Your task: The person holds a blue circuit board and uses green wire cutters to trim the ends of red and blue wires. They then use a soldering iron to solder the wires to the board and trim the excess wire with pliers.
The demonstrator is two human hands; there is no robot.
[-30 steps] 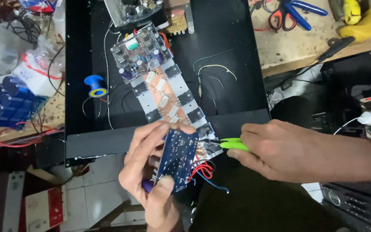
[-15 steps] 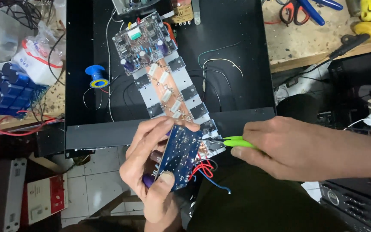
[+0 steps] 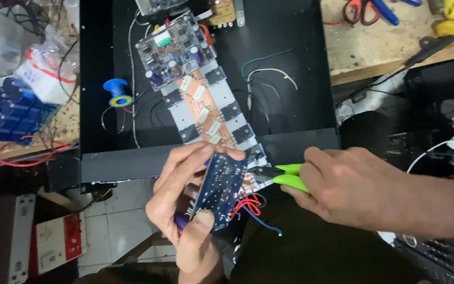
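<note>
Our left hand [image 3: 185, 210] clasps the blue circuit board [image 3: 219, 190]; our right hand [image 3: 353, 184] squeezes green cutters [image 3: 285, 176] at its edge. We judge trimming underway, red wires [image 3: 248, 202] attached.

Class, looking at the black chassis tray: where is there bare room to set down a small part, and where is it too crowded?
Free: the black tray floor right of the white wire, up to its right wall. Smaller patch between the blue solder spool and the long circuit board. Crowded: the front edge, where both hands work.
</note>
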